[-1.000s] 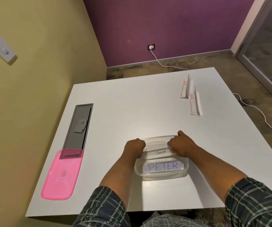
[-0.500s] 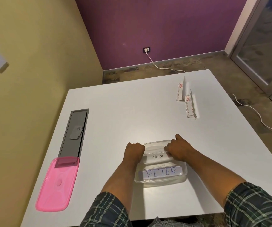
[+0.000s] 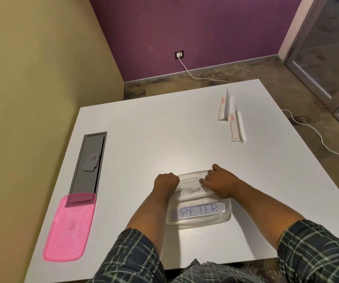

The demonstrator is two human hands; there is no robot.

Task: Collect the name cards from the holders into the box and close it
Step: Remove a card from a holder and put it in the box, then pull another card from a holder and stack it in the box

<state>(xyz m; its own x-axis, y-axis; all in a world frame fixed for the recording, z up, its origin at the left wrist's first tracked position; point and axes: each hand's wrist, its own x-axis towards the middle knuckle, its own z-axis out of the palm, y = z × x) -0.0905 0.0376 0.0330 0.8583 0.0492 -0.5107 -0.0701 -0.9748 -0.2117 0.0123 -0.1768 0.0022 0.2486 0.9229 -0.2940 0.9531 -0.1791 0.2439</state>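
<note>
A clear plastic box (image 3: 228, 213) stands open on the white table (image 3: 148, 135) right in front of me. Inside, a name card reading PETER (image 3: 199, 210) leans at the near side, and one reading PANDA (image 3: 194, 191) lies behind it. My left hand (image 3: 166, 181) is closed at the left end of the cards in the far part of the box. My right hand (image 3: 219, 181) is closed over their right end. Which card the fingers pinch is hidden. Two clear card holders (image 3: 223, 106) (image 3: 235, 128) stand at the far right with no name cards in them.
The pink lid (image 3: 68, 227) lies flat near the table's front left corner, partly over a grey cable hatch (image 3: 89, 160) with a small white card on it. A white cable (image 3: 315, 133) runs along the floor at the right. A yellow wall is close on the left.
The view has shifted a little. Both hands stay at the far part of the box, and the PANDA card now lies more fully in sight between them.
</note>
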